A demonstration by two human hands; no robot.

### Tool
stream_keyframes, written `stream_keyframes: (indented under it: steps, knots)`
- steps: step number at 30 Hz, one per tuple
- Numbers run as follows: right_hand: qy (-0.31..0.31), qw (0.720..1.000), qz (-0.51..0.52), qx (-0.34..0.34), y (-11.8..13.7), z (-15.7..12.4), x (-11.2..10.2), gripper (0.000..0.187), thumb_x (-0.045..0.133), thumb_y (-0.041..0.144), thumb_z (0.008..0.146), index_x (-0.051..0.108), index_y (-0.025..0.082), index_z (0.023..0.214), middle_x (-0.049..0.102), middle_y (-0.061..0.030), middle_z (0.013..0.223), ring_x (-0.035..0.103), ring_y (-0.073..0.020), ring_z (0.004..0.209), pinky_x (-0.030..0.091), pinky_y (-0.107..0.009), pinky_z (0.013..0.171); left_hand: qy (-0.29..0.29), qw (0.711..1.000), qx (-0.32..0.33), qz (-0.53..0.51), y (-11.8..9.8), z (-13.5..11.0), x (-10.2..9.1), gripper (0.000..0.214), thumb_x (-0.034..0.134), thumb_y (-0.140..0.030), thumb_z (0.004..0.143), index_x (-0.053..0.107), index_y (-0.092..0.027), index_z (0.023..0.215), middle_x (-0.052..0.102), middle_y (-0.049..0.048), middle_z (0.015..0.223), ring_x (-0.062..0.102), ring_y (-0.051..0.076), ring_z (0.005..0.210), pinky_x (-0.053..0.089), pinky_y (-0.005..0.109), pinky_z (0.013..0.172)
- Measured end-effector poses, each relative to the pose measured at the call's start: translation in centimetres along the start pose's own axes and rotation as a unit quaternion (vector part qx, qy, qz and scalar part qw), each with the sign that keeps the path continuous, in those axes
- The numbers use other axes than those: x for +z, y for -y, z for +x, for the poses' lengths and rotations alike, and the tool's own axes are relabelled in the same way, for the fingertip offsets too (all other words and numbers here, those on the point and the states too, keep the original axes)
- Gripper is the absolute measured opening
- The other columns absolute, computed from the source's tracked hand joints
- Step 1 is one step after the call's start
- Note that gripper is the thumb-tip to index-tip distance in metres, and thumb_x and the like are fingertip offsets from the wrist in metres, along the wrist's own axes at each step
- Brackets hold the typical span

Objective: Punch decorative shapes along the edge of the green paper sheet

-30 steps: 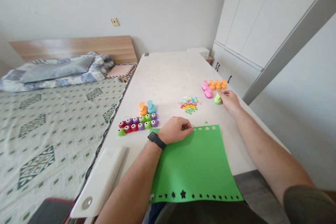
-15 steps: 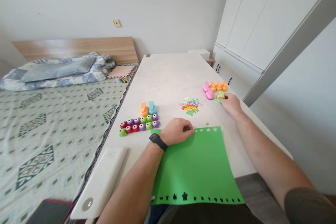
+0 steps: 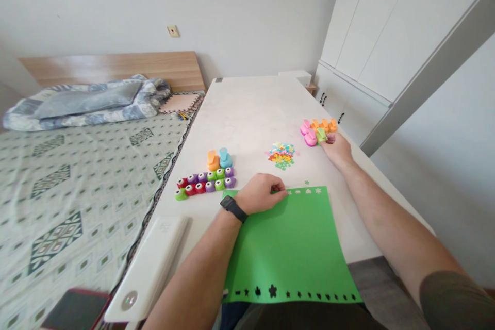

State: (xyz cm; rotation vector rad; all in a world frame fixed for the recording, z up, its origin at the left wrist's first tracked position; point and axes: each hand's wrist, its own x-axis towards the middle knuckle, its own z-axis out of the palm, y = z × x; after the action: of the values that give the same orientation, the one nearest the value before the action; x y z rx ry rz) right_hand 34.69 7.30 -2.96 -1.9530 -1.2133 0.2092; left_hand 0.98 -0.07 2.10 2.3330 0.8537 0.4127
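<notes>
A green sheet [image 3: 288,247] with small shapes punched along its far and near edges lies before me, its near edge reaching past the table. My left hand [image 3: 263,192], wearing a black watch, rests on its far edge with thumb and fingers pinched at the paper. Farther right, my right hand [image 3: 337,148] has its fingers closed at the side of a light green craft punch [image 3: 320,135]. That punch stands on the table beside a pink craft punch [image 3: 310,137]. One small green flower cutout [image 3: 307,182] lies just beyond the sheet.
Several orange punches [image 3: 324,124] stand behind the green one. A pile of coloured cutouts [image 3: 282,154] lies mid-table. At left are rows of small punches [image 3: 204,180], an orange punch [image 3: 212,160], a blue punch [image 3: 225,158] and a long white device [image 3: 149,268].
My right hand has moved the light green punch slightly left and away from me, up against the pink punch. My left hand stays on the sheet.
</notes>
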Motion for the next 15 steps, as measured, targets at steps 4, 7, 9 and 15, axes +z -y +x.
stream_keyframes:
  steps: [4, 7, 9, 15]
  knots:
    - [-0.016, 0.997, 0.019, -0.068, 1.3, -1.5, -1.3, 0.038, 0.076, 0.035, 0.075, 0.07, 0.02, 0.109, 0.072, -0.0082, 0.106, 0.063, -0.0201, 0.083, 0.049, -0.034, 0.079, 0.004, 1.0, -0.001, -0.002, 0.0, 0.0, -0.1, 0.023, 0.062, -0.034, 0.09, 0.076, -0.017, 0.084, 0.073, 0.0034, 0.076, 0.062, 0.013, 0.067, 0.045, 0.023, 0.065]
    - [0.163, 0.973, 0.042, -0.156, 2.7, -3.4, -2.5, 0.027, 0.079, 0.03, 0.072, 0.076, 0.024, 0.098, 0.073, -0.0027, 0.09, 0.06, -0.0183, 0.075, 0.047, -0.032, 0.073, 0.006, 1.0, -0.002, -0.003, -0.1, 0.1, -0.1, 0.022, 0.062, -0.033, 0.09, 0.076, -0.017, 0.085, 0.073, 0.0032, 0.076, 0.062, 0.013, 0.067, 0.045, 0.023, 0.066]
    - [0.274, 0.94, 0.031, -0.203, 3.7, -4.7, -3.2, 0.022, 0.08, 0.029, 0.071, 0.079, 0.026, 0.093, 0.073, -0.0023, 0.089, 0.061, -0.0196, 0.078, 0.047, -0.033, 0.074, 0.007, 1.0, -0.001, -0.004, -0.1, 0.1, -0.1, 0.021, 0.062, -0.033, 0.09, 0.076, -0.017, 0.084, 0.073, 0.0029, 0.076, 0.062, 0.013, 0.067, 0.045, 0.023, 0.066]
    - [0.405, 0.865, -0.027, -0.295, 5.2, -6.2, -4.5, 0.019, 0.082, 0.036, 0.071, 0.081, 0.03, 0.089, 0.073, -0.0042, 0.094, 0.062, -0.0252, 0.094, 0.046, -0.038, 0.089, 0.005, 1.0, 0.005, -0.007, -0.1, 0.0, -0.1, 0.02, 0.062, -0.032, 0.089, 0.075, -0.017, 0.084, 0.073, 0.0024, 0.075, 0.062, 0.012, 0.067, 0.045, 0.023, 0.065]
